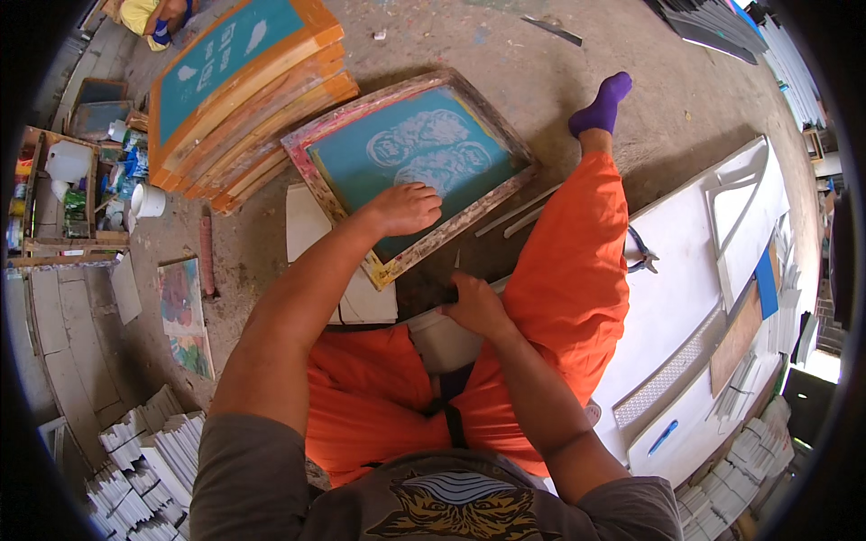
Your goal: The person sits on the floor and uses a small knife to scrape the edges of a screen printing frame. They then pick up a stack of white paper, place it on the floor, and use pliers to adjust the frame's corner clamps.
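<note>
The framed screen (492,194) lies tilted in direction in front of the seated person, just beside a stack of wooden frames (262,117). Its frame is four-sided and of wood, rough and spotted with paint: pink and yellow along one side, dark brown and whitish on the others. Inside it is stretched a smooth teal sheet, on which white rounded figures with fine lines are visible. Its near corner is over pale flat panels (311,225).

The left hand (406,209) is on the teal sheet, with the fingers bent and close together; I cannot tell if this grip has something under it. The right hand (476,307) is near the knee in orange cloth trousers (573,261), its fingers curled. A thin pale tip (457,259) shows just above it, but I cannot tell if the grip is closed on it.

At the left, a wooden crate (68,243) contains a whitish plastic jug (69,162) and greenish containers (76,215). Near it is a round white bucket (149,200); its content is not clear to see.
</note>
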`<act>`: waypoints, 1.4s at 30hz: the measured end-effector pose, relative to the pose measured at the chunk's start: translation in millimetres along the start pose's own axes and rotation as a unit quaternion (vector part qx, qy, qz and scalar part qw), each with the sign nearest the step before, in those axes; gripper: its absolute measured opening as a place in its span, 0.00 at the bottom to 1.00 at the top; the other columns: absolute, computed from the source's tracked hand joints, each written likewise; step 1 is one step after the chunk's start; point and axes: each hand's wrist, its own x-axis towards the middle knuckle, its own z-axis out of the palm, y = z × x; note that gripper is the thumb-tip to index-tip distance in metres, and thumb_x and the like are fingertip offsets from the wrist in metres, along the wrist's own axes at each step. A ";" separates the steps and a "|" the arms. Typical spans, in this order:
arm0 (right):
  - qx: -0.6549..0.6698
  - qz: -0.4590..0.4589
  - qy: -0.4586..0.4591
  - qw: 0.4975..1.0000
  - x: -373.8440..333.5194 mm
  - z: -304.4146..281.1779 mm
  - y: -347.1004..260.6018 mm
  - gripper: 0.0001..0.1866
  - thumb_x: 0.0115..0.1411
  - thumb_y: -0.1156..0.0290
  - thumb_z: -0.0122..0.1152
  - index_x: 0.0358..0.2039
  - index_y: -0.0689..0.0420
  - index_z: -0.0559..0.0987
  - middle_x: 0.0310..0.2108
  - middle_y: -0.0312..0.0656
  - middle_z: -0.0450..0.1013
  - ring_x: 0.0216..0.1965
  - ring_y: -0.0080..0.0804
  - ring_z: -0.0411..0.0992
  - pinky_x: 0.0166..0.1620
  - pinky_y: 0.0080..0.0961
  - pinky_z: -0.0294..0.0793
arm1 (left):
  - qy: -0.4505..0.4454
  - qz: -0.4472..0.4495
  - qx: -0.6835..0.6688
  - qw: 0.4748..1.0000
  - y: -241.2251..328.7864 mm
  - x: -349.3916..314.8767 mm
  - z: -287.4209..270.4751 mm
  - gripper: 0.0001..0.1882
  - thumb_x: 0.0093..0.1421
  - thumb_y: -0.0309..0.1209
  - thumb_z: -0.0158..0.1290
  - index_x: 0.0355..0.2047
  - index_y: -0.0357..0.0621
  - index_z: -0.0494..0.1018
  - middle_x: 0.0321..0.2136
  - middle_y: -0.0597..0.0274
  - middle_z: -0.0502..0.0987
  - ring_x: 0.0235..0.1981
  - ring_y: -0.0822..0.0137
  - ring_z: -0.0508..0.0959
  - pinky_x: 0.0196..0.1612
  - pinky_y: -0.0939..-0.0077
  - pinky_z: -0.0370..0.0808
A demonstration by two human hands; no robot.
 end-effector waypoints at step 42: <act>0.430 0.071 -0.062 0.898 8.5 -10.5 0.7 0.14 0.70 0.63 0.65 0.38 0.63 0.79 0.24 0.33 0.69 0.21 0.21 0.65 0.25 0.23 0.66 | 0.232 -0.432 0.029 0.871 165.6 -52.7 -57.1 0.15 0.62 0.38 0.62 0.48 0.50 0.81 0.48 0.60 0.77 0.54 0.52 0.72 0.59 0.53 0.66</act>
